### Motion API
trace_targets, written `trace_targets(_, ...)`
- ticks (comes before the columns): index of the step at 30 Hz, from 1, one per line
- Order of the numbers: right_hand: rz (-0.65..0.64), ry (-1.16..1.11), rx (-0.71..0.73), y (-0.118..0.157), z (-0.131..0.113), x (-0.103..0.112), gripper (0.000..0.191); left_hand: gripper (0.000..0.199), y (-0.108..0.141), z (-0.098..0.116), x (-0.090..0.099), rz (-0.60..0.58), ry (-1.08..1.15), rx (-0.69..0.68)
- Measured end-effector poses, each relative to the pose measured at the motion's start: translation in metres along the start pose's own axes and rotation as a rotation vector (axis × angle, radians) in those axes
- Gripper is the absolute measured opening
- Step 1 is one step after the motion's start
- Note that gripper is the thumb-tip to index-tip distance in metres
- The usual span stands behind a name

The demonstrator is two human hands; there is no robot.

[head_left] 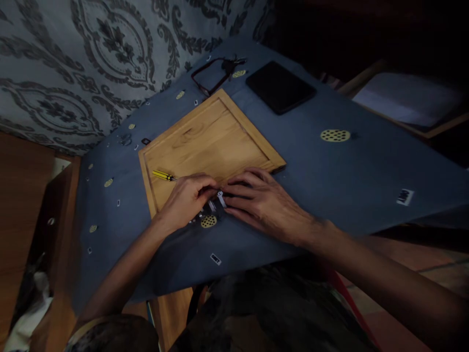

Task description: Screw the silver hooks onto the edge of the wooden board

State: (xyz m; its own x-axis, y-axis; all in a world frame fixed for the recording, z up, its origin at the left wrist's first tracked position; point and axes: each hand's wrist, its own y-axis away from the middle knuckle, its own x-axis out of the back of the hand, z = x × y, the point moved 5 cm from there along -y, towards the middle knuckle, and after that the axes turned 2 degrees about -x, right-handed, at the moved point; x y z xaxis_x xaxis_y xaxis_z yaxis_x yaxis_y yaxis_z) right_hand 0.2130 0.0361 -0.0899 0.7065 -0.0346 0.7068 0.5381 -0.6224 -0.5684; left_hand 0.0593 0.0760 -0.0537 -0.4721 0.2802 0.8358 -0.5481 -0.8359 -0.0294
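My left hand [188, 196] is at the near edge of a wooden board [198, 139], its thumb and forefinger closed in a pinch. What lies between those fingertips is too small and dark to make out. Facing it, my right hand [262, 203] has its fingers stretched and slightly apart, their tips close to the left fingertips. A small silvery metal piece [221, 199] shows right by the right fingertips; whether they touch it is unclear. More small metal pieces [212, 206] lie below the left hand. A yellow and black screwdriver [163, 175] rests on the board, its tip near the left hand.
A dark tablet [280, 87] lies at the back right of the blue patterned tablecloth [304, 195]. Behind the board are a dark red looped frame or strap [208, 76] and what look like keys [238, 61]. A patterned wall or curtain [110, 49] borders the far left.
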Motion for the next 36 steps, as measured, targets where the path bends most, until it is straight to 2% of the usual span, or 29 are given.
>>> trace_targets(7,-0.015,-0.002,-0.018,0.0,0.001,-0.002,0.02,0.018,0.003,0.01,0.0,0.012,-0.116,-0.075)
trace_targets(19,-0.015,-0.007,-0.013,0.001,0.002,-0.002,0.021,0.012,0.001,-0.001,0.0,0.004,0.046,0.075)
trace_targets(31,-0.025,-0.022,-0.015,0.001,0.001,0.0,0.022,0.009,0.003,-0.007,-0.001,0.002,0.061,0.092)
trace_targets(36,-0.019,-0.001,-0.009,0.001,0.001,-0.001,0.022,0.012,0.002,-0.002,0.0,0.003,-0.01,0.079)
